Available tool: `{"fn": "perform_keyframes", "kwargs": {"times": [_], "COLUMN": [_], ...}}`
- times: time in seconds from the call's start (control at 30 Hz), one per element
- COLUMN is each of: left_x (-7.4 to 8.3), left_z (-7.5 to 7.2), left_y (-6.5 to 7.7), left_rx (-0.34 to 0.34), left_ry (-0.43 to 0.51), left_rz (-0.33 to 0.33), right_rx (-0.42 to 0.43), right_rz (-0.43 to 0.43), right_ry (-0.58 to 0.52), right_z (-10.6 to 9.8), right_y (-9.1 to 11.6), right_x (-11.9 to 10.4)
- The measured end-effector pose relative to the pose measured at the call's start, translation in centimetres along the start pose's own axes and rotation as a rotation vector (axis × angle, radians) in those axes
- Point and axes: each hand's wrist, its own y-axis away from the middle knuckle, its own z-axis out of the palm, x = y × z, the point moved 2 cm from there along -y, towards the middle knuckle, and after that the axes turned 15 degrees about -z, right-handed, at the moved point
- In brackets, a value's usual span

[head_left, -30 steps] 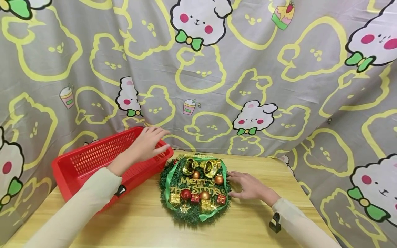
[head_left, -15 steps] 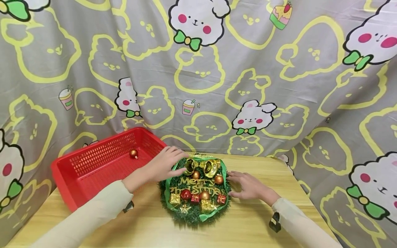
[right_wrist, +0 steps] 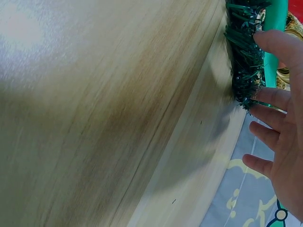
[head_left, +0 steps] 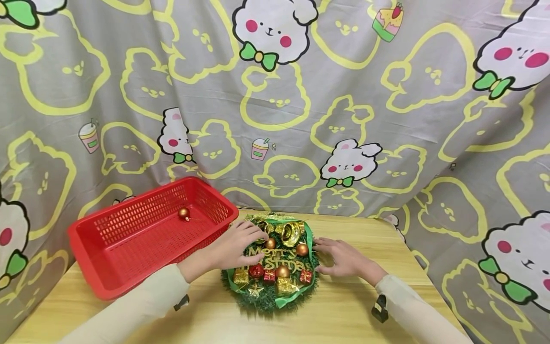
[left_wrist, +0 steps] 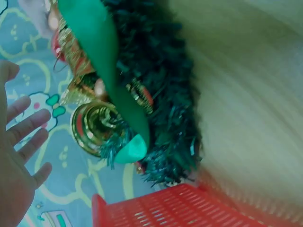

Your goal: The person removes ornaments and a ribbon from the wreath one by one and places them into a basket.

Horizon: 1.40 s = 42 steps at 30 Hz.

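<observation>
A green tinsel Christmas wreath (head_left: 258, 302) lies on the table with gold "Merry Christmas" lettering (head_left: 294, 264), gold bells (head_left: 290, 234), baubles, small gift boxes and a green ribbon (head_left: 310, 239). My left hand (head_left: 235, 244) hovers over the wreath's left side, fingers extended and holding nothing. In the left wrist view that hand (left_wrist: 19, 156) has its fingers spread, apart from the bell (left_wrist: 90, 126). At the wreath's right edge, my right hand (head_left: 342, 258) rests with relaxed fingers. The right wrist view shows its fingertips (right_wrist: 265, 39) against the tinsel (right_wrist: 244, 47).
Left of the wreath stands a red perforated plastic basket (head_left: 100, 286), tilted at an angle, with one copper-coloured bauble (head_left: 184, 213) inside. A grey patterned curtain (head_left: 283, 143) hangs behind the wooden table (head_left: 369, 306).
My left hand has moved right and down from above the basket to over the wreath's left side, uncovering the bauble in the basket. The right hand has stayed at the wreath's edge.
</observation>
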Motion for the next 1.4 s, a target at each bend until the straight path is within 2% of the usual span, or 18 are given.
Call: {"fn": "perform_keyframes", "kwargs": {"times": [0.17, 0.4, 0.7, 1.4], "left_x": [0.3, 0.6, 0.7, 0.7], "left_z": [0.9, 2.0, 2.8, 2.6], "left_y": [0.6, 1.5, 2.1, 2.2], "left_rx": [0.012, -0.019, -0.012, -0.026], "left_ry": [-0.016, -0.072, -0.126, -0.149], "left_rz": [0.044, 0.082, 0.145, 0.170], "right_rx": [0.005, 0.003, -0.004, -0.010], "right_rz": [-0.001, -0.001, 0.001, 0.012], "right_ry": [0.000, 0.002, 0.006, 0.005], "right_z": [-0.1, -0.1, 0.1, 0.1], "right_y": [0.0, 0.1, 0.1, 0.2], "right_x": [0.0, 0.0, 0.1, -0.2]}}
